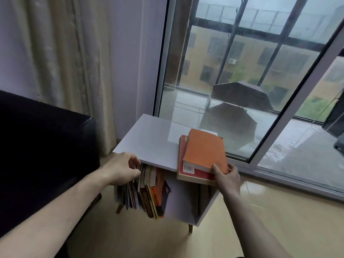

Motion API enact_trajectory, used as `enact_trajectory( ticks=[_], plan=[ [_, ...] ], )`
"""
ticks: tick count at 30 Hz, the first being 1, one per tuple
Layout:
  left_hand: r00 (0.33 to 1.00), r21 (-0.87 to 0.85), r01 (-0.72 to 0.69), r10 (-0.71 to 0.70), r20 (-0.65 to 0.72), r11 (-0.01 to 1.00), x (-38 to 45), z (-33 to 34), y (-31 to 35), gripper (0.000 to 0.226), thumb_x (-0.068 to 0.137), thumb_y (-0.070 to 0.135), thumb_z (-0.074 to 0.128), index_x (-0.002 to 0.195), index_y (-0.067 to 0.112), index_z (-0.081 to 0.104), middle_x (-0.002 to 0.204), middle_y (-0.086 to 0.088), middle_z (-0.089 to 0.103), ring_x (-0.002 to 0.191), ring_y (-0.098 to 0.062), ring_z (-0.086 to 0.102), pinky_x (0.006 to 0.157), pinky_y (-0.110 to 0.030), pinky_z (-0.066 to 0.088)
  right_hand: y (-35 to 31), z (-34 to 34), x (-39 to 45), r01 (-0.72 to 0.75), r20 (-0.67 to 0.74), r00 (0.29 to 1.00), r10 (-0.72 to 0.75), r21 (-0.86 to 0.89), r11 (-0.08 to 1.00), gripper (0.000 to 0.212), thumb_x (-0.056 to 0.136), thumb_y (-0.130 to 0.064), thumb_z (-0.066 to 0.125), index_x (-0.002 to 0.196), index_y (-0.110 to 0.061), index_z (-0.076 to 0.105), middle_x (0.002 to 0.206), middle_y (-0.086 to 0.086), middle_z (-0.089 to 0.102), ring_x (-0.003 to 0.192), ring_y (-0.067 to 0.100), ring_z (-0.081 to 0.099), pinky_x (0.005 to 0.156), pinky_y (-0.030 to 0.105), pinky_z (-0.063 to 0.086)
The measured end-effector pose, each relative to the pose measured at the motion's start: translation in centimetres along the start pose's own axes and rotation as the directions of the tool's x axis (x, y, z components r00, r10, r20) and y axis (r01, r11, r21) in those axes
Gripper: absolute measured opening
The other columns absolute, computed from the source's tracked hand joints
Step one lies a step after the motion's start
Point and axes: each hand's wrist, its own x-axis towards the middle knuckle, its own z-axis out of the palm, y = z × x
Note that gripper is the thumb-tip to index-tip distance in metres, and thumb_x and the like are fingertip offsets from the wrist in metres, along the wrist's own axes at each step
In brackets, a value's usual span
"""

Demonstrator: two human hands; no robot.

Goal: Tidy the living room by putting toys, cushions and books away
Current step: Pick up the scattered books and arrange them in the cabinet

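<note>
Your right hand [228,175] pinches the near corner of the stiff, light orange paperback book [204,148] atop the red one [183,155] on the white cabinet [149,138], so shift to its spine, while your left hand's [121,170] curled fingers [135,161] touch the shelved books [149,190].

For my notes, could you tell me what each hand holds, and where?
The right hand pinches the orange paperback book at its near corner. The left hand holds nothing.
</note>
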Motion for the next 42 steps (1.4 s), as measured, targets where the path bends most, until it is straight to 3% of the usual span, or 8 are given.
enact_trajectory(
  ticks=[10, 17, 23, 26, 29, 33, 39, 42],
  plan=[
    [1.000, 0.023, 0.003, -0.003, 0.013, 1.000, 0.0, -0.2, -0.8, 0.033, 0.091, 0.038, 0.074, 0.122, 0.032, 0.065, 0.098, 0.017, 0.064, 0.090, -0.002, 0.063, 0.074, -0.020, 0.054, -0.2, 0.0, 0.5, -0.146, 0.114, 0.986, 0.119, 0.272, 0.951, 0.067, 0.082, -0.041, 0.081, 0.133, -0.007, 0.055, 0.116, 0.009, 0.065, 0.101, 0.026, 0.064, 0.092, 0.045, 0.055],
    [1.000, -0.015, 0.004, -0.004, 0.031, 1.000, 0.3, -0.1, -0.4, 0.034, 0.092, 0.036, 0.074, 0.123, 0.030, 0.065, 0.104, 0.013, 0.066, 0.095, -0.007, 0.065, 0.082, -0.026, 0.059, -4.4, -1.2, -3.1, 0.132, -0.081, 0.991, -0.108, 0.391, 0.911, 0.038, 0.087, -0.029, 0.075, 0.118, -0.021, 0.053, 0.107, 0.001, 0.063, 0.096, 0.022, 0.062, 0.080, 0.039, 0.053],
    [0.991, -0.201, 0.025, 0.002, 0.132, 0.979, 0.1, -0.5, 0.2, 0.035, 0.094, 0.047, 0.069, 0.123, 0.029, 0.062, 0.109, 0.009, 0.067, 0.090, -0.013, 0.072, 0.073, -0.027, 0.060, -7.3, -0.9, -6.4, -0.026, 0.087, 0.994, -0.067, 0.779, 0.627, 0.030, 0.087, -0.011, 0.074, 0.114, -0.019, 0.063, 0.101, 0.003, 0.073, 0.089, 0.021, 0.073, 0.069, 0.036, 0.060],
    [0.989, -0.412, 0.061, -0.001, 0.146, 0.909, 0.0, -1.0, 0.6, 0.049, 0.091, 0.059, 0.064, 0.128, 0.026, 0.060, 0.111, 0.004, 0.071, 0.087, -0.016, 0.076, 0.075, -0.033, 0.064, -8.6, 0.1, -9.4, 0.047, 0.121, 0.969, -0.217, 0.767, 0.640, 0.024, 0.089, -0.010, 0.073, 0.110, -0.020, 0.064, 0.089, -0.004, 0.076, 0.083, 0.016, 0.076, 0.066, 0.030, 0.060],
    [0.973, -0.661, 0.130, 0.034, 0.229, 0.739, -0.3, -1.3, 1.6, 0.063, 0.087, 0.072, 0.054, 0.133, 0.029, 0.057, 0.122, 0.002, 0.073, 0.102, -0.018, 0.075, 0.089, -0.039, 0.061, -9.0, 1.3, -12.4, 0.282, 0.118, 0.874, -0.472, 0.667, 0.689, 0.023, 0.091, -0.013, 0.073, 0.110, -0.023, 0.064, 0.097, -0.009, 0.073, 0.086, 0.009, 0.073, 0.065, 0.023, 0.060],
    [0.934, -0.922, 0.242, 0.186, 0.306, 0.301, -0.8, -1.4, 1.4, 0.095, 0.080, 0.085, 0.058, 0.149, 0.020, 0.048, 0.140, -0.017, 0.063, 0.127, -0.037, 0.062, 0.111, -0.056, 0.045, -8.8, 3.3, -15.1, 0.644, 0.263, 0.566, -0.781, 0.451, 0.618, 0.025, 0.092, -0.011, 0.071, 0.108, -0.030, 0.064, 0.097, -0.016, 0.071, 0.089, 0.012, 0.070, 0.070, 0.035, 0.060],
    [0.930, -0.925, 0.354, 0.048, 0.364, 0.138, -2.2, -2.4, -0.3, 0.082, 0.086, 0.070, 0.055, 0.142, 0.009, 0.057, 0.134, -0.022, 0.065, 0.129, -0.040, 0.060, 0.117, -0.055, 0.039, -9.0, 4.7, -16.3, 0.678, 0.305, 0.442, -0.844, 0.503, 0.536, 0.019, 0.090, -0.017, 0.067, 0.104, -0.028, 0.073, 0.112, -0.018, 0.074, 0.107, 0.006, 0.071, 0.087, 0.038, 0.060],
    [0.940, -0.933, 0.340, -0.023, 0.339, 0.120, -3.1, -3.3, -1.5, 0.067, 0.095, 0.057, 0.052, 0.140, 0.008, 0.057, 0.132, -0.020, 0.067, 0.126, -0.041, 0.062, 0.116, -0.055, 0.040, -8.8, 5.3, -17.5, 0.677, 0.355, 0.381, -0.854, 0.522, 0.519, 0.034, 0.082, -0.001, 0.075, 0.104, -0.027, 0.078, 0.118, -0.021, 0.072, 0.115, 0.002, 0.067, 0.094, 0.034, 0.058]
  ],
)
